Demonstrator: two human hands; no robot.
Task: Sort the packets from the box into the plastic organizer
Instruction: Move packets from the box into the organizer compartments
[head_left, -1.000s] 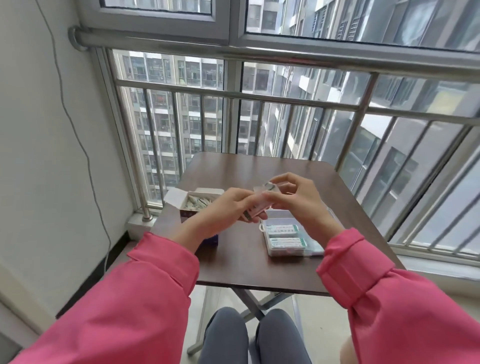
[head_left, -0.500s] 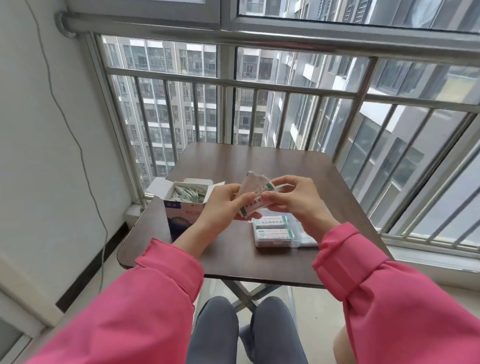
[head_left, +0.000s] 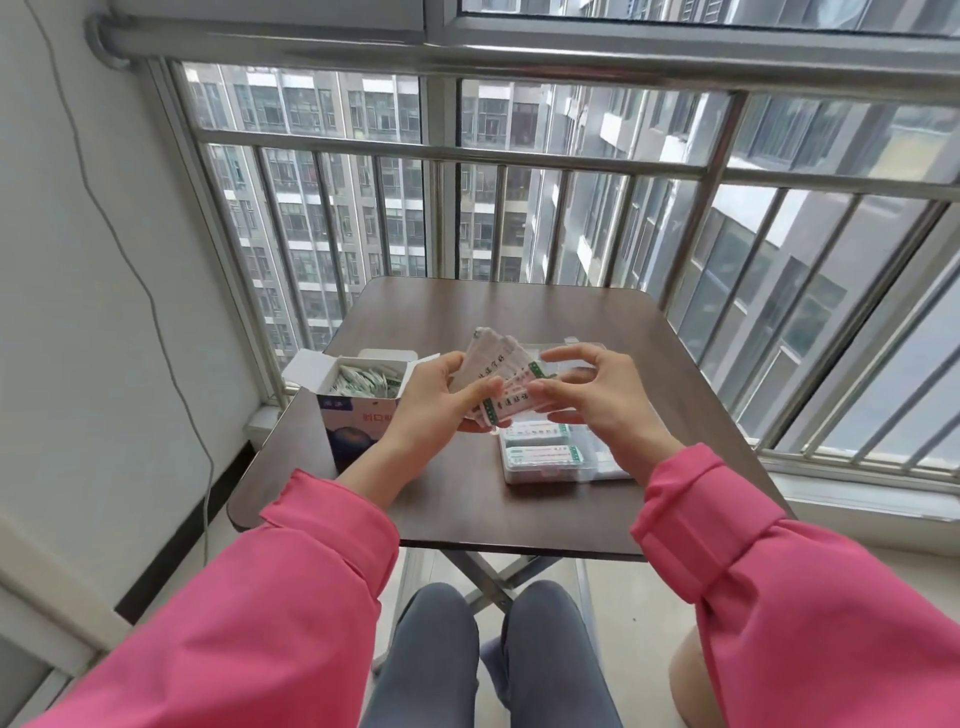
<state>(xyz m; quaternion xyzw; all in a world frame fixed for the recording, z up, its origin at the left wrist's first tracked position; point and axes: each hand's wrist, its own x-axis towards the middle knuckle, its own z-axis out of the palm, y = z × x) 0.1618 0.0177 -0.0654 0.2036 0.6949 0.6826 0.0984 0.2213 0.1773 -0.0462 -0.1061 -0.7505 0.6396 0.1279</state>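
White paper packets (head_left: 498, 379), green-edged, are fanned in our left hand (head_left: 441, 405): thumb on top, fingers curled beneath, pinching the lower end of the stack so the upper ends splay toward the window. We read the fan as deliberate, since it exposes single edges for peeling one off.

Right hand (head_left: 597, 400) hovers just beside the fan, thumb and index spread apart, other fingers loosely curved. It grips nothing; whether a fingertip grazes the front packet's green edge, we can't tell from this angle.

So the packets sit in the left grip, projecting up and right of it, held above the table (head_left: 467, 499) and over the near-left corner of the plastic organizer (head_left: 545, 457). Organizer lies flat under the right hand, two compartments already showing labelled packets.

Box (head_left: 358, 395) stands open just left of the left hand, flaps up, more packets inside. We judge the sort partway done; next is a single-packet pull, with double-picking the likely risk.
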